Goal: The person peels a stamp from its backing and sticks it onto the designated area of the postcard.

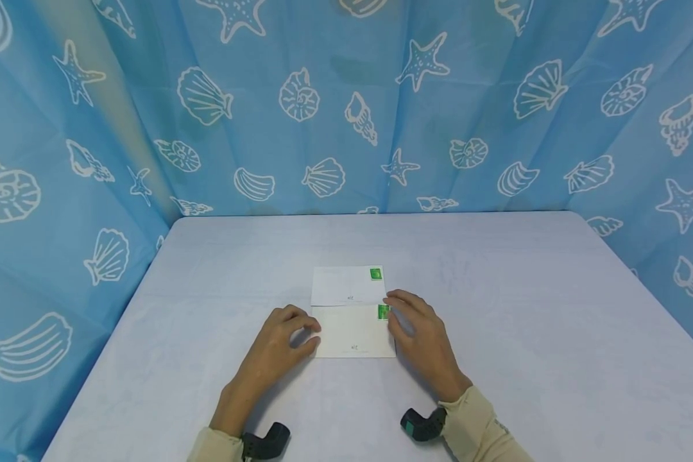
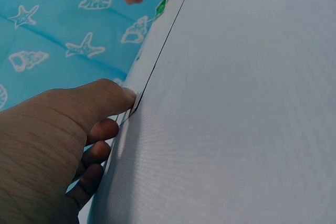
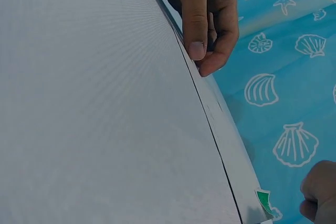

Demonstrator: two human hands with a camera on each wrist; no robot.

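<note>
Two white envelopes lie on the table, one behind the other. The near envelope [image 1: 352,330] has a green stamp [image 1: 384,312] at its upper right corner and small faint writing near its lower edge. Its upper edge meets the far envelope [image 1: 341,285], which bears a similar green stamp [image 1: 376,274]. My left hand [image 1: 280,343] touches the near envelope's left edge with thumb and index fingertips, a gap between them. Beside the right edge, my right hand [image 1: 421,337] has loosely bent fingers near the stamps; the left wrist view shows its fingertips raised off the paper.
A white cloth covers the table [image 1: 496,276]. Behind it and along both sides hangs a blue curtain [image 1: 335,128] with white shells and starfish. Black devices [image 1: 267,441] are strapped at both wrists, below beige sleeves [image 1: 479,423].
</note>
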